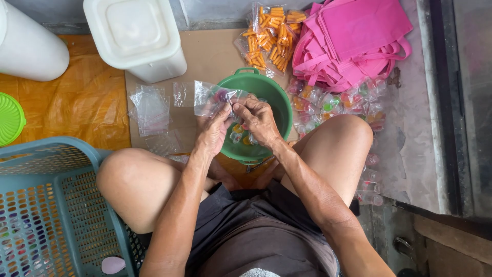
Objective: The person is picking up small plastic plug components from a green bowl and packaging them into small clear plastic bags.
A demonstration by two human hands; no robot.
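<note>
Person sits on the floor, knees apart, both hands over a green basin (277,97) set between the legs. Left hand (214,134) and right hand (260,120) meet above the basin, each pinching the same small clear plastic bag (215,97); the bag sticks out up and to the left of the fingertips, with something small and coloured inside, too blurred to tell what. Thumbs and forefingers of both hands pressed together on the bag's edge, other fingers curled. Small coloured jelly cups (238,134) lie in the basin just under the hands.

Left of the hands, on a sheet of cardboard (210,54), a loose pile of empty clear bags (149,109). Beyond the basin, packets of orange snack sticks (269,36), and next to them a stack of pink cloth bags (353,38). More jelly cups in packets (338,102) lie right of the basin, near the right knee. White lidded tub (136,36) at top, teal plastic basket (51,205) beside the left knee, green lid (7,118) at the far left edge
</note>
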